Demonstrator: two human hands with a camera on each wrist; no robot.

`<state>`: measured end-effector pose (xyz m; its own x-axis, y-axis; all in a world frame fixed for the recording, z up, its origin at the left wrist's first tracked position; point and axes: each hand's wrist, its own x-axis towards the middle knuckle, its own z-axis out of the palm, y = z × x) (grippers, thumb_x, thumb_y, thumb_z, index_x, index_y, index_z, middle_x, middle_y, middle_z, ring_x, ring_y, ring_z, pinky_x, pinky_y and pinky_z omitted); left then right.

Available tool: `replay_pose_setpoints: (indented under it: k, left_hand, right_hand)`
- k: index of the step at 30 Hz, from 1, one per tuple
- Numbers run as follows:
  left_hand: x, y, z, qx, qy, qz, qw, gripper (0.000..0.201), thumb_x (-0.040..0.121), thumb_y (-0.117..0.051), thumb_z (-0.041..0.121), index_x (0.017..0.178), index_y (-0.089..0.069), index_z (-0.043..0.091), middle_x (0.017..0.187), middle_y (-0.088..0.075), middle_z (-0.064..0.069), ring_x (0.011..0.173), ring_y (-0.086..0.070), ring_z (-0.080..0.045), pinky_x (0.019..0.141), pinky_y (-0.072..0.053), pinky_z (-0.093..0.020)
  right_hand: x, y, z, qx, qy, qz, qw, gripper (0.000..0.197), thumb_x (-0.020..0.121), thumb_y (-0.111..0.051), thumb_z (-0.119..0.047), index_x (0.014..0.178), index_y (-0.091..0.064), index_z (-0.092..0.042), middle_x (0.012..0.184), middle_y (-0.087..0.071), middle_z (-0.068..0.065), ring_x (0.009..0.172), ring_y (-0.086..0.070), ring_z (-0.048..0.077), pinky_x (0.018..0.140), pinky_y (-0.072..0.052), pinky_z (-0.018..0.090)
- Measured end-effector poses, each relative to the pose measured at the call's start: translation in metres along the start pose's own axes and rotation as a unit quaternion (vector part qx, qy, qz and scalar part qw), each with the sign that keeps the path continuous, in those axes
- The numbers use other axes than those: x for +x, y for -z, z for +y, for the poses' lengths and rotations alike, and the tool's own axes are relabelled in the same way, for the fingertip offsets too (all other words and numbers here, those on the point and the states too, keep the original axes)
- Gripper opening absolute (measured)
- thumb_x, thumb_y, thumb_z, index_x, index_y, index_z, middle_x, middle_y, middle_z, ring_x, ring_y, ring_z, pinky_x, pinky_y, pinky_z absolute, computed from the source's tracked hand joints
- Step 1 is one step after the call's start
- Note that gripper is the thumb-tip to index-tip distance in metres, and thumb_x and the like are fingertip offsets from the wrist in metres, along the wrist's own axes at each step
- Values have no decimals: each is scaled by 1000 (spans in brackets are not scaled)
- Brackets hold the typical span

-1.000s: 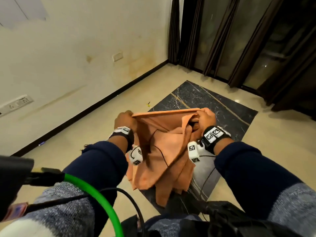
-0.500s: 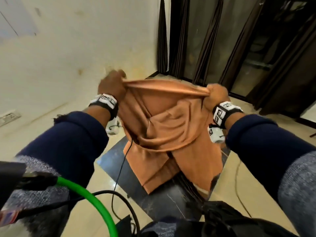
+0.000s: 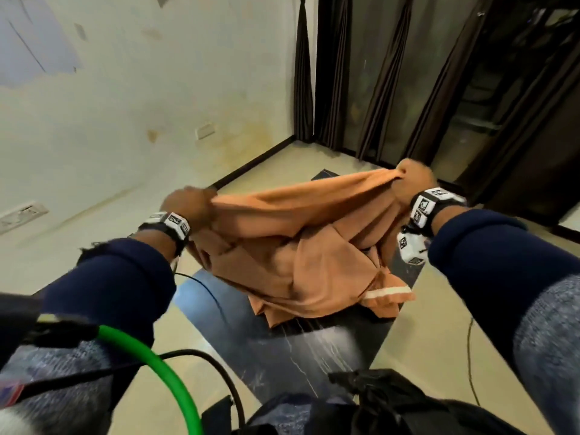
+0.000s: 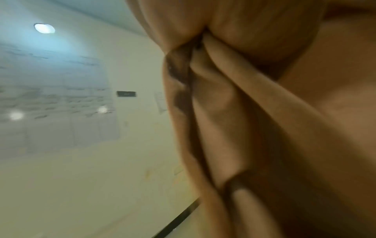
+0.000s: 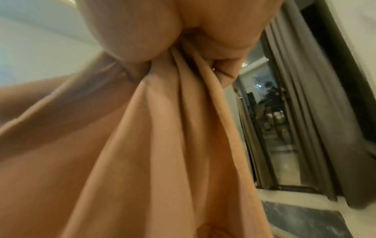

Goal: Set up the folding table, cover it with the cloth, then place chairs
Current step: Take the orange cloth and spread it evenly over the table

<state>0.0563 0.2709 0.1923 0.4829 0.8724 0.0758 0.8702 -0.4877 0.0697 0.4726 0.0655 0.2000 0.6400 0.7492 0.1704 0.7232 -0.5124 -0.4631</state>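
Orange cloth (image 3: 301,255) is gripped at its upper edge by both hands, held apart above the table (image 3: 307,350). Fabric is bunched in the closed fingers of the left hand (image 3: 188,205); a gathered corner is clenched by the right hand (image 3: 414,180), raised slightly higher. Between them the edge is stretched, while the folded remainder is draped down onto the dark marbled tabletop. Cream wall (image 3: 125,120), pale floor (image 3: 439,324) and dark curtains (image 3: 392,73) are seen beyond.

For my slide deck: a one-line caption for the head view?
Both hands, left hand and right hand, grip an orange cloth bunched above the dark marble-patterned tabletop.
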Motion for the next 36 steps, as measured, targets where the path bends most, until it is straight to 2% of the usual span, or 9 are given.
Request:
replay_pose_setpoints:
  k: [4,8,11,14,17,22,29,32,36]
  left_hand:
    - [12,23,-34,-133,205,195,950,35,83,-56,13,116,-65,20,117,-63,-17,108,-62,-41,94,-51,-46]
    - [-6,-15,-33,-385,349,79,851,34,94,-40,26,109,-65,9,109,-68,-17,101,-63,-31,87,-50,-38]
    - [-34,-53,-4,-314,288,3,905,44,103,-47,33,138,-56,7,133,-61,-17,122,-58,-36,82,-45,-34]
    - [-70,-79,32,-148,111,-79,980,41,82,-74,54,109,-67,24,108,-69,-11,100,-65,-34,74,-41,-30]
    - [-96,-112,49,-92,69,-184,976,62,75,-71,70,120,-65,27,115,-71,-8,103,-65,-30,85,-50,-34]
    - [-125,-170,47,-188,168,-185,950,63,101,-32,63,111,-70,14,117,-71,-15,104,-64,-35,84,-45,-34]
    - [-163,-217,57,-438,479,-149,746,101,90,-10,82,140,-56,7,141,-56,-23,127,-55,-40,108,-43,-44]
    - [-165,-220,79,-695,503,-150,492,116,63,-28,102,126,-64,11,124,-68,-23,115,-63,-40,105,-45,-57]
    - [-131,-336,55,-722,485,-76,488,129,28,-57,105,127,-64,22,129,-67,-14,117,-65,-42,97,-47,-64]
  right_hand:
    - [9,11,-1,79,7,68,995,20,92,-54,-23,91,-67,-8,94,-71,16,89,-65,38,71,-46,38]
    - [-8,-5,-17,285,30,14,958,21,98,-55,-20,107,-74,-24,109,-73,-3,103,-66,20,89,-49,25]
    - [-24,-26,-4,130,116,-118,978,64,81,-68,-68,134,-57,-33,119,-64,-13,106,-59,13,98,-48,30]
    - [-30,-55,22,-183,213,-284,917,103,51,-67,-94,138,-46,-42,126,-65,-9,109,-64,23,94,-53,38]
    - [-45,-68,37,-304,188,-316,879,61,67,-68,-66,118,-63,-33,115,-71,0,99,-67,29,84,-56,35]
    - [-77,-84,52,-186,91,-320,925,35,95,-57,-39,130,-57,-37,120,-62,-7,99,-62,24,82,-48,28]
    - [-74,-134,51,-193,174,-325,909,32,76,-62,-48,99,-67,-26,115,-60,-1,107,-61,20,88,-48,27]
    - [-59,-149,47,-214,162,-313,911,60,74,-76,-42,122,-53,-15,123,-52,11,112,-58,30,89,-49,35]
    - [-13,-192,62,-171,153,-356,906,91,65,-80,-45,137,-32,-19,136,-43,15,124,-54,38,100,-49,45]
